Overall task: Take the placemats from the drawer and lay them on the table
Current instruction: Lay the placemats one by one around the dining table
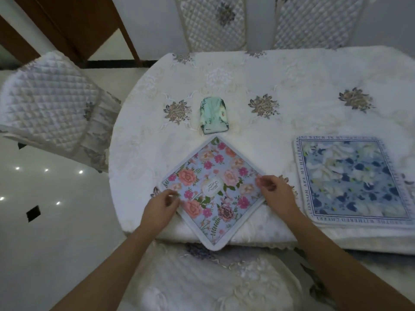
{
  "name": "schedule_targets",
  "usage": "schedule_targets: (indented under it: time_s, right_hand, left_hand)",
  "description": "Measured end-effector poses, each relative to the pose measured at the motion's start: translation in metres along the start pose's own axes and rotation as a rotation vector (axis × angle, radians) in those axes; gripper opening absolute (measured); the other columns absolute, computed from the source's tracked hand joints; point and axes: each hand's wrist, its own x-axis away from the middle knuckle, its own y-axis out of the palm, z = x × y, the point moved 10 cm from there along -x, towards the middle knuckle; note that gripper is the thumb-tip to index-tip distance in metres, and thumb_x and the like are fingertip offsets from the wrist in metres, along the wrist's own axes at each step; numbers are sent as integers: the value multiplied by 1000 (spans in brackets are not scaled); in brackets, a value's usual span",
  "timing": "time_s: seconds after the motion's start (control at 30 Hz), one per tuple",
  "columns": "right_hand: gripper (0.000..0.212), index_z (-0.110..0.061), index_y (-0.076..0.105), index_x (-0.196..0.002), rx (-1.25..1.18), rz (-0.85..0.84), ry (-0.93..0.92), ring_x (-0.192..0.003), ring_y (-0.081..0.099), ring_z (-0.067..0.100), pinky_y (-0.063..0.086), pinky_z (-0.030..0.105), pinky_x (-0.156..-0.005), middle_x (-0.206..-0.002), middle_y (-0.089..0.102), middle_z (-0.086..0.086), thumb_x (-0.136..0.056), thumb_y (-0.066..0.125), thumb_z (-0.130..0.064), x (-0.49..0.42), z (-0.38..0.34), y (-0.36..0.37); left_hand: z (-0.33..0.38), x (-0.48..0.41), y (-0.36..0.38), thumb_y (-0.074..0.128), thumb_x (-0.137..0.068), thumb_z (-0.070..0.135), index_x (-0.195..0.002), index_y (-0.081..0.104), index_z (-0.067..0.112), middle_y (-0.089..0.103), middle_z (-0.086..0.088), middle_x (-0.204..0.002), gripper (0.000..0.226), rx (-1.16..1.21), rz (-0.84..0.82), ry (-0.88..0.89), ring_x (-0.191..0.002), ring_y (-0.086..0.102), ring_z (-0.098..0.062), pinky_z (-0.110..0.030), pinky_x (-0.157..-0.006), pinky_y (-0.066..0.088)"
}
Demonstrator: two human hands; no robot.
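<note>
Left hand (160, 207) pinches the pink-floral placemat (213, 189) at its 9 o'clock corner, right hand (276, 194) at 3 o'clock. It lies diamond-wise on the table (247, 86), blue placemat (350, 178) at 3 o'clock.

Blue placemat (350, 178) runs past the right frame edge, so we cannot see its right border. Its rim lettering is only partly legible; the rest is smeared. Left hand (160, 208) and right hand (277, 194) each pinch a side corner of the pink floral placemat (211, 187), covering both corners. Text on its white centre label is too small to read. Print on the green packet (214, 115) is blurred. Far chair backs (213, 23) are cropped by the top edge, and both forearms by the bottom.
</note>
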Motion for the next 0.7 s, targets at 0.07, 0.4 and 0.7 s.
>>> schedule_targets:
  time_s: [0.07, 0.4, 0.7]
  right_hand:
    - [30, -16, 66, -118, -44, 6, 67, -93, 66, 14, 54, 29, -81, -102, 68, -2, -89, 66, -12, 17, 11, 6]
    - [41, -21, 55, -127, -203, 138, 420, -106, 60, 22, 53, 43, -91, -118, 56, 3, -88, 67, -25, 82, 39, 47]
    - [31, -17, 60, -123, -273, 269, 330, -82, 62, 7, 53, 21, -60, -102, 61, -4, -93, 57, -9, 84, 16, 53]
  left_hand:
    - [10, -22, -5, 63, -94, 36, -121, 65, 21, 69, 6, -102, 30, -7, -5, 62, -84, 66, -11, -31, -76, 55]
    - [56, -118, 3, 66, -85, 52, -124, 60, 25, 64, -5, -114, 48, -209, -115, 348, -102, 61, -29, -44, -83, 53]
    - [23, -110, -9, 71, -87, 28, -124, 58, 22, 61, -3, -108, 40, -64, -163, 200, -82, 60, -15, -30, -70, 50]
